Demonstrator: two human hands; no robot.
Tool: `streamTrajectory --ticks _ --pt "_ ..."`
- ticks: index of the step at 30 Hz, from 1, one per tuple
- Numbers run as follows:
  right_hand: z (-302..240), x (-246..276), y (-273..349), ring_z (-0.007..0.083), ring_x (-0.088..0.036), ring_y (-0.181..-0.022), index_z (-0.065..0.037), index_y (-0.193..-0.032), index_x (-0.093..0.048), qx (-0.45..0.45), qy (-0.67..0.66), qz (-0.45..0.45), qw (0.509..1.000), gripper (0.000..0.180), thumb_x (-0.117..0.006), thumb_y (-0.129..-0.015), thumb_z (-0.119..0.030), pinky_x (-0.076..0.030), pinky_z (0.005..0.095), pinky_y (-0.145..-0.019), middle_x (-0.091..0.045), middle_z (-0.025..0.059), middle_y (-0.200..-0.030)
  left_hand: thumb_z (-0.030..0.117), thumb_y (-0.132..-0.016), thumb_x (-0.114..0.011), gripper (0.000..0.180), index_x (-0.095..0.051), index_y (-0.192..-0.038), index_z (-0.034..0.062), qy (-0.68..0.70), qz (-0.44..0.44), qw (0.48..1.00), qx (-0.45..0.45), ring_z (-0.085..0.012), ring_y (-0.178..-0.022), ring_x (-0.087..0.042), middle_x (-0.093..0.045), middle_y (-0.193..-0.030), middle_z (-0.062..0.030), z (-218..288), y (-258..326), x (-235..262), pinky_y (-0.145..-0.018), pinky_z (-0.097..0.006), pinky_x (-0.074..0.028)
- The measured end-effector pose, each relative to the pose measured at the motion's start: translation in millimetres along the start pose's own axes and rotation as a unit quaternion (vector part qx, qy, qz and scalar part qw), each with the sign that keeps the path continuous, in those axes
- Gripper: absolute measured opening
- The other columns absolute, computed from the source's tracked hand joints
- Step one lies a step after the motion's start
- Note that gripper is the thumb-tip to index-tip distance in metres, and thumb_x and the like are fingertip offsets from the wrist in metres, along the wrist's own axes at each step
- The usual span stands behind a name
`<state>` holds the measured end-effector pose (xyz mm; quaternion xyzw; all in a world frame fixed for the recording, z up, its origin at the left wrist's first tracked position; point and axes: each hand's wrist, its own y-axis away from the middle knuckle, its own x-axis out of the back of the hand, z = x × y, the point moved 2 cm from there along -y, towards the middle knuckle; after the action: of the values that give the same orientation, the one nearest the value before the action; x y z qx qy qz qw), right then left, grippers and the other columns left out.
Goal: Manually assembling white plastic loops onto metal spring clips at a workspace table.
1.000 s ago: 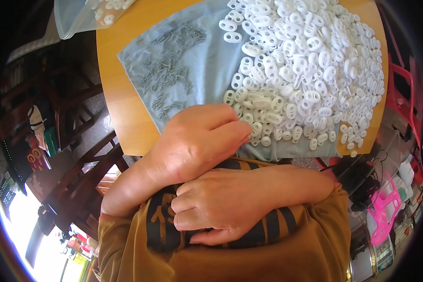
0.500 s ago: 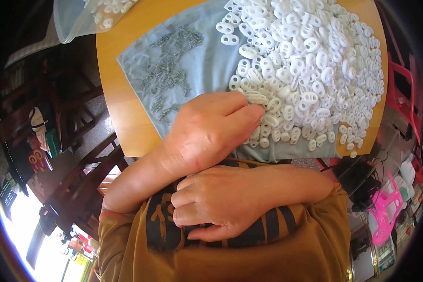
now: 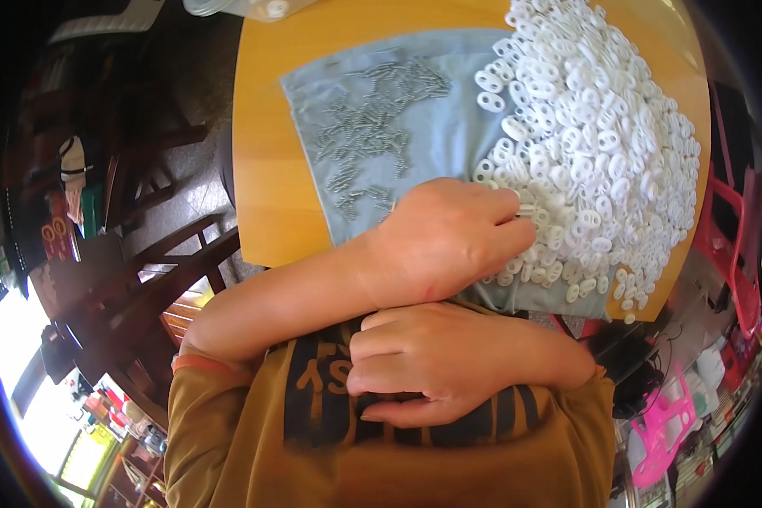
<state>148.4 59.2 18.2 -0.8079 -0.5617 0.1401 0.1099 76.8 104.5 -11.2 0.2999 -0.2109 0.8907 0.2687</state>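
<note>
My left hand reaches across from the left, its fingers curled at the near edge of a heap of white two-holed oval plastic pieces. White pieces show right beside its fingertips; what lies under the fingers is hidden. Closer to my body, my right hand is closed, its fingers folded and the thumb along the lower side. The inside of this hand cannot be seen. Left of the heap, many small metal springs are scattered on a grey-blue cloth, beyond my left wrist.
The cloth lies on a yellow wooden table. A translucent container stands at the far left edge. Dark wooden furniture is on the left; a red chair and a pink plastic chair are on the right.
The view has shifted, so the table and heap sit lower and mostly farther right. My left hand stays at the heap's near edge, fingers still curled. My right hand remains closed near my body.
</note>
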Motion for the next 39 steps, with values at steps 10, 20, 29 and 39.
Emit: streamTrajectory --ticks 10,20,29,39 --pt "-6.9 3.2 -7.4 0.0261 -0.050 -0.067 -0.005 -0.085 -0.056 -0.031 0.052 0.013 0.998 0.020 -0.069 -0.074 -0.014 -0.042 0.0357 -0.057 -0.049 0.0077 -0.075 -0.001 -0.073 -0.067 0.012 -0.058 -0.078 0.0044 0.163 0.141 0.974 0.065 -0.0204 -0.061 -0.053 -0.058 -0.081 -0.0094 -4.8 23.7 28.7 -0.050 -0.030 -0.043" --pt "-8.4 36.1 0.9 0.0245 -0.054 -0.062 -0.006 -0.080 -0.060 -0.174 0.398 0.208 0.876 0.014 -0.069 -0.069 -0.004 -0.042 0.0342 -0.057 -0.055 0.0068 -0.071 -0.005 -0.073 -0.067 0.015 -0.058 -0.083 0.0027 0.181 0.278 0.905 0.266 -0.0123 -0.061 -0.055 -0.061 -0.084 -0.0080 -15.2 121.0 54.5 -0.054 -0.023 -0.044" --pt "14.6 34.2 -21.8 0.0241 -0.052 -0.063 -0.006 -0.078 -0.057 -0.172 0.523 0.183 0.814 0.018 -0.069 -0.066 0.001 -0.041 0.0344 -0.057 -0.051 0.0054 -0.071 0.002 -0.061 -0.067 0.036 -0.065 -0.096 0.0045 -0.138 0.123 0.975 0.122 -0.0232 -0.068 -0.059 -0.058 -0.080 -0.0070 -18.0 126.1 51.1 -0.058 -0.034 -0.047" --pt "29.3 27.2 -29.4 0.0229 -0.051 -0.065 -0.007 -0.080 -0.056 -0.176 0.560 0.123 0.800 0.022 -0.068 -0.063 0.000 -0.040 0.0344 -0.059 -0.048 0.0047 -0.072 0.013 -0.067 -0.059 0.036 -0.064 -0.103 0.0064 -0.181 0.109 0.971 0.107 -0.0194 -0.071 -0.055 -0.053 -0.088 -0.0036 -24.5 133.7 55.0 -0.061 -0.032 -0.046"
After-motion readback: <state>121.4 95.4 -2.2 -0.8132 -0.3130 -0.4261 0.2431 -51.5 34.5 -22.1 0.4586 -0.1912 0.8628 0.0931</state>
